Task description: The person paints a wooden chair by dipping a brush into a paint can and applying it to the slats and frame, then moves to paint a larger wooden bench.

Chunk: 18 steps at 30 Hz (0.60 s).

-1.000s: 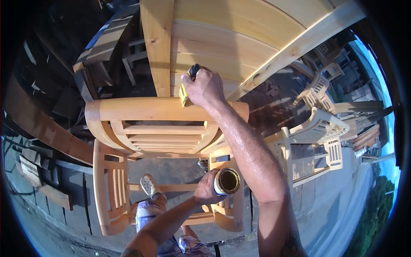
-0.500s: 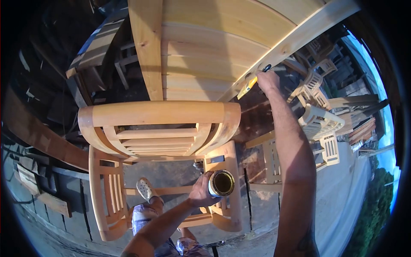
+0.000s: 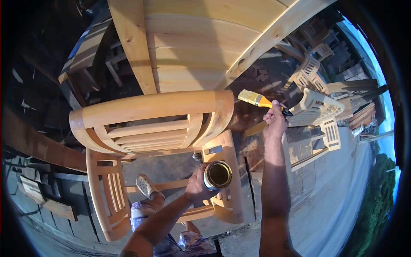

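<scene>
My right hand [image 3: 275, 121] grips a paintbrush [image 3: 258, 99] by its yellow and black handle, its pale bristles pointing left. The brush is in the air, just right of the chair's top rail and apart from it. Held by my left hand [image 3: 198, 186] is an open can [image 3: 218, 175], with dark liquid or a dark inside showing under a stained rim. The can is above the seat area of a wooden chair frame [image 3: 154, 107], which has a curved top rail and slatted back and sides. Beyond the chair stands a large planked wooden panel [image 3: 184, 55].
More unfinished wooden chairs [image 3: 317, 109] stand to the right, beside stacked boards [image 3: 363, 115]. At the upper left is a wooden bench or table [image 3: 87, 51] in shadow. Scrap wood [image 3: 36, 188] lies at the lower left. My foot in a clog [image 3: 146, 185] is inside the chair frame.
My right hand has drawn the brush away from the planked panel's edge, down and toward me, and turned it so the bristles point left. My left hand still holds the can.
</scene>
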Each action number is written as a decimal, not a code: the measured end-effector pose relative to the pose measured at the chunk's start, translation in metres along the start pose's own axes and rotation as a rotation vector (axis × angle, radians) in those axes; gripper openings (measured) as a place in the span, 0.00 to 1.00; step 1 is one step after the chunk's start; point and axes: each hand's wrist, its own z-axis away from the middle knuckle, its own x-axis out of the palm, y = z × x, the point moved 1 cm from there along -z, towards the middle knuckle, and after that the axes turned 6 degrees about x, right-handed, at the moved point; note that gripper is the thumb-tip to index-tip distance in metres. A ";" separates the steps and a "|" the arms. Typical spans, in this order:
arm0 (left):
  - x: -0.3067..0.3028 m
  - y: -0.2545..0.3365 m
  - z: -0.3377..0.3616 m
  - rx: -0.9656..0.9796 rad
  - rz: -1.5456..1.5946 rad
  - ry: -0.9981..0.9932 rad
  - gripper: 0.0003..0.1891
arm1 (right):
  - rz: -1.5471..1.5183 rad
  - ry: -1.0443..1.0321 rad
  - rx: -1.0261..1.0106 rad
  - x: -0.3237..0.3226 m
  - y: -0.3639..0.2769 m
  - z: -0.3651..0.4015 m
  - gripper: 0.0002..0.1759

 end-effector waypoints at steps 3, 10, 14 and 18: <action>-0.003 -0.008 0.001 0.018 -0.056 0.066 0.52 | -0.225 -0.022 0.182 -0.038 0.034 0.042 0.11; -0.033 -0.027 0.002 -0.015 -0.143 0.086 0.49 | 0.001 -0.083 -0.032 -0.063 0.027 0.125 0.11; -0.039 -0.029 0.001 0.003 -0.188 0.127 0.56 | 0.403 -0.344 -0.156 -0.062 -0.015 0.167 0.11; -0.032 -0.038 -0.002 0.085 -0.209 0.163 0.54 | 0.752 -0.676 -0.362 -0.045 -0.013 0.182 0.10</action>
